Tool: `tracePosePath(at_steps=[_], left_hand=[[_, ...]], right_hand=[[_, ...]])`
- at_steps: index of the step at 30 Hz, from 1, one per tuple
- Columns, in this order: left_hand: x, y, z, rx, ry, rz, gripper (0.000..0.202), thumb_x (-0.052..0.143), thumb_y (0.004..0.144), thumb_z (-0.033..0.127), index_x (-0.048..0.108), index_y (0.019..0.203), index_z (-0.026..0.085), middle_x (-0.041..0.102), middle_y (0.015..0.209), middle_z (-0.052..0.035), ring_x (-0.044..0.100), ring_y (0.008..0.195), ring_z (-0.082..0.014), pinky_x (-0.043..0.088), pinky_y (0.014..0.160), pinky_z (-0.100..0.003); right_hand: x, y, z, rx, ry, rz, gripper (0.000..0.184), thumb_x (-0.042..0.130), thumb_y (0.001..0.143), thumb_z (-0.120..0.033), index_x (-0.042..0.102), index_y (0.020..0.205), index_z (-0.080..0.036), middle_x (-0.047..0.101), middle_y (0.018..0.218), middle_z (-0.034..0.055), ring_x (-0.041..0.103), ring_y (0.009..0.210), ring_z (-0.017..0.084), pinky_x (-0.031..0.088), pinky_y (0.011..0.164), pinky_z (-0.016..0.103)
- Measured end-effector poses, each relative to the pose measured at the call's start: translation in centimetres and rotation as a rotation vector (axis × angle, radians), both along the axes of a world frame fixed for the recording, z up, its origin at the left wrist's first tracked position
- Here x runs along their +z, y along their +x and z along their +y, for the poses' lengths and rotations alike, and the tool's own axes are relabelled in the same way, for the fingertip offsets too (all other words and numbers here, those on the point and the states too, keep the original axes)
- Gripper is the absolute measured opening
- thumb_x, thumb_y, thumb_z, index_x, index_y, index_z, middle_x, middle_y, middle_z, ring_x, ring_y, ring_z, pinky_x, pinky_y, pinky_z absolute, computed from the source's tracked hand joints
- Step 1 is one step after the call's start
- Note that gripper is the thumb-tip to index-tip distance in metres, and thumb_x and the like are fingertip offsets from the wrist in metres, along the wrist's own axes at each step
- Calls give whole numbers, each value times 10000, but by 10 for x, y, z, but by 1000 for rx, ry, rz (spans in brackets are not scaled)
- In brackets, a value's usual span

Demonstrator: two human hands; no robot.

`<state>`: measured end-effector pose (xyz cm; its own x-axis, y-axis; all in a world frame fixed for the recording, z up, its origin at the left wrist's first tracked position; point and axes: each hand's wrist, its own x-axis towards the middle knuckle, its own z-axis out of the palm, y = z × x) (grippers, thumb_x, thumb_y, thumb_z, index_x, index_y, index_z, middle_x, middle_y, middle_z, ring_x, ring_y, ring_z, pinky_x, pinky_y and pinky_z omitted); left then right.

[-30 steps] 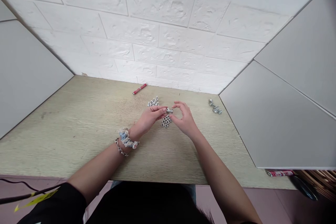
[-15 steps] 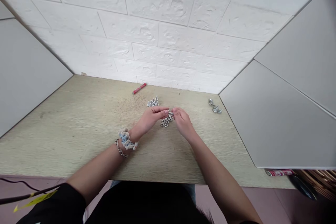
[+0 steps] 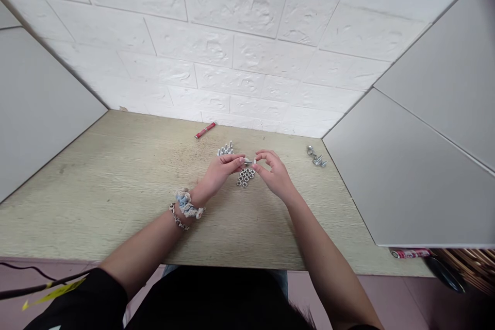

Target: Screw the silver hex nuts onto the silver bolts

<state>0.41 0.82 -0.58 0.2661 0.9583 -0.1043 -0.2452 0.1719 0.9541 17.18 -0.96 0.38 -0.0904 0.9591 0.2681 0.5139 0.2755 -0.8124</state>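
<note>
One bolt (image 3: 248,162), left end pinched in left grip (image 3: 217,174), right end in right grip (image 3: 279,178)

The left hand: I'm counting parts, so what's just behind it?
A cluster of upright metal bolts shows behind the left hand. The hand covers its near edge, so any more there cannot be seen.

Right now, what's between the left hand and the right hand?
The head view shows a silver bolt between the left hand and right hand.
</note>
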Motion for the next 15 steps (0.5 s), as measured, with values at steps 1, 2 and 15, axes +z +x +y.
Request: tracePosePath(at_steps=[1,2,15], left_hand=[[0,0,0,12,-11,-10,292,707,630,337,679,861,160,658,789,-33,574,732,-114,449,795,-285],[0,-1,1,23,-23,-21,298,710,626,337,677,863,161,655,768,-27,573,723,-109,449,797,-282],[2,-1,1,85,-26,-28,302,705,628,355,678,866,171,645,754,-22,576,741,-112,446,822,-296]], right_hand=[[1,2,0,-12,1,-20,199,550,730,-374,565,836,-207,524,1112,53,454,1069,189,329,911,355],[2,4,0,-21,-7,-56,196,560,720,-373,576,819,-205,532,1095,54,460,1058,194,324,915,362],[-4,2,-8,73,-256,-578,126,637,630,-296,595,563,-198,602,735,19,523,805,205,64,918,629]])
